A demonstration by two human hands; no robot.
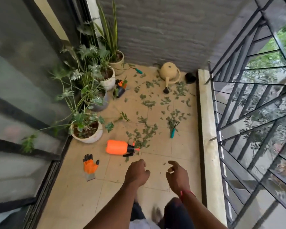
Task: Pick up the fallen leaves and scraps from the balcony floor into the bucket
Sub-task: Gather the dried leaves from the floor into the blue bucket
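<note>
Both hands are out over the floor [73, 187] on the near side of the orange sprayer [116, 147]. The left hand [136, 174] hangs just this side of the sprayer's nozzle, its back to the camera, fingers loosely curled, the grip slack and nothing in it. The right hand [177, 176] is to the right of that, thumb and fingers parted in a relaxed curl, and that grip is empty too as far as I can see.

The sprayer lies on its side, nozzle pointing right. The leaves [144, 133] start right at that nozzle, a thick green patch touching it. From there they scatter away beyond the sprayer in loose clumps across the tiles. A few stray bits lie on the near side, between the nozzle and the hands.

An orange glove [89, 165] lies flat, left of the sprayer and a little nearer. A hand rake [172, 133] rests to the sprayer's right, tines buried in leaves. Far beyond the sprayer a beige watering can [169, 71] sits by the wall. A white plant pot [89, 136] stands just left of the sprayer.
</note>
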